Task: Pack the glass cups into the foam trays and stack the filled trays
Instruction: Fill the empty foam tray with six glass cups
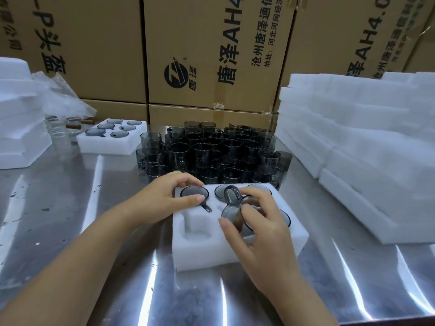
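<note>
Now right grip (264, 223) pinching tilted cup (231, 211) over foam tray (200, 252); left grip (164, 196) pinching seated cup (194, 192) rim.

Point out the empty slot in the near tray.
Head view: empty slot, near-left corner of the foam tray, left of the cup the right hand holds.

Brown cardboard boxes (211, 55) stand stacked along the back, printed with black Chinese characters (the middle one also bears a round logo). A crumpled clear plastic sheet (61, 96) lies at the left. The metal table (70, 220) is shiny and shows streaks of light.
</note>
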